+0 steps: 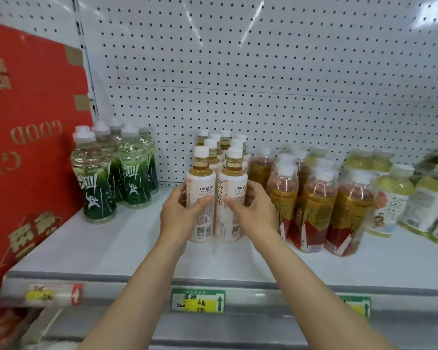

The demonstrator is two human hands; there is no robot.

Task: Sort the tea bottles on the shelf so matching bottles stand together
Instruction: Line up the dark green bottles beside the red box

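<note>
Left hand (pixel 181 213): wrapped round near-left white bottle (pixel 201 198).
Right hand (pixel 254 210): cupping near-right white bottle (pixel 232 198).
Risk: squeezing hard could topple the bottles behind.

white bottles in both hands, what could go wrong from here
1. The left hand and right hand press the two front white bottles together; a hard push back could topple the tall row behind.
2. The red and gold bottles stand right beside the right hand, so a sideways move might knock them.

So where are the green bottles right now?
On the shelf's left side, the green bottles stand beside the red box, left of the white bottles.
</note>
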